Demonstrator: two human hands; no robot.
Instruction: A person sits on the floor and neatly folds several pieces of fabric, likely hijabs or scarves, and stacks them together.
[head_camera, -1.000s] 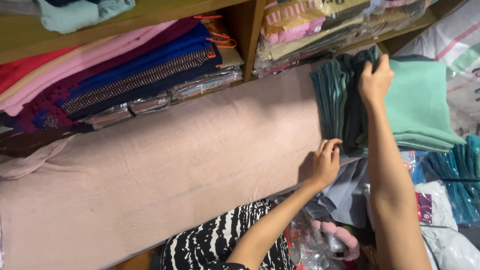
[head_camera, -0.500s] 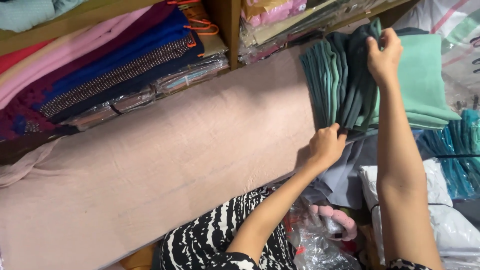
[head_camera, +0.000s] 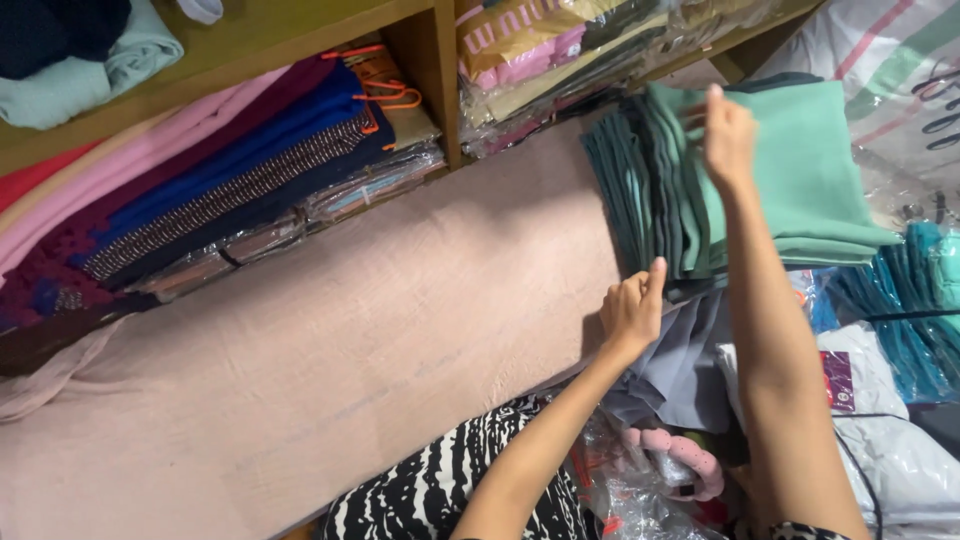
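A stack of folded green and teal cloths (head_camera: 800, 180) lies at the right, in front of the shelves. My right hand (head_camera: 728, 135) rests on top of this stack, fingers curled into the folded layers near its middle. My left hand (head_camera: 632, 310) sits lower, at the stack's near left corner, with the thumb raised and the fingers pressed on the grey cloth (head_camera: 680, 365) beneath. A wide pale pink cloth (head_camera: 330, 350) spreads out flat to the left of both hands.
Wooden shelves (head_camera: 430, 60) at the back hold folded pink, maroon and blue fabrics (head_camera: 200, 190) and plastic-wrapped packs (head_camera: 570, 60). Teal cloths (head_camera: 900, 310) and plastic bags (head_camera: 890, 450) lie at the right. A pink ringed object (head_camera: 680, 455) lies near my black-and-white patterned garment (head_camera: 440, 490).
My right hand has shifted slightly toward the middle of the green stack, among its layers. My left hand has stayed at the stack's lower corner. The view has tilted a little.
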